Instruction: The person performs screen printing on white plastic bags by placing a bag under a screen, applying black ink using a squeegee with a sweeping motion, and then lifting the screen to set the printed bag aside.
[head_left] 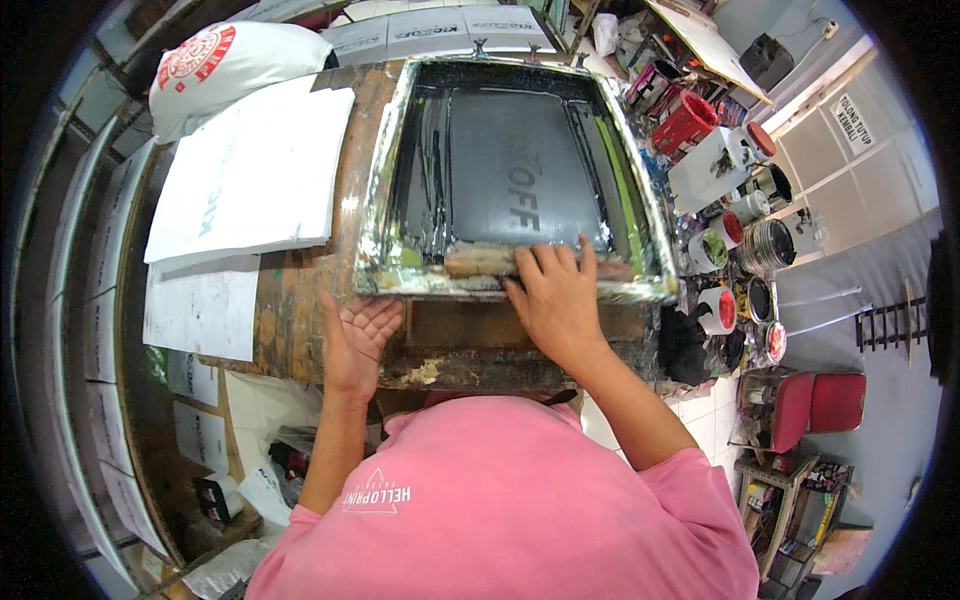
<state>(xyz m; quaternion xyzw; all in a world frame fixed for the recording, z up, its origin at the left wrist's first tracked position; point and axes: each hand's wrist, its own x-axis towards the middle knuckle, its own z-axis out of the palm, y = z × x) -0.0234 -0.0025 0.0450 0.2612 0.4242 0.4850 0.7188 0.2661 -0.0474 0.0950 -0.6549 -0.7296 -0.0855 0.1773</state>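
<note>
A screen printing frame (pixel 640 170) with paint-smeared edges lies on the worn wooden table, its mesh coated with dark, wet ink. Dark lettering shows through the middle of the mesh. Along the frame's near side rests a squeegee (pixel 478 264) with a wooden handle. My right hand (pixel 560 300) grips it from above, fingers over the handle. At the near left corner of the frame is my left hand (pixel 358 340), palm up, thumb apart and fingers loosely bent next to the frame's edge. Nothing shows in that palm.
A thick stack of white printed sheets (pixel 250 175) sits left of the frame, beside a white cloth bundle (pixel 235 70). Ink tubs and a white jerrycan (pixel 708 170) crowd the right side. Racks with sheets (pixel 100 330) stand at far left; a red chair (pixel 800 410) at right.
</note>
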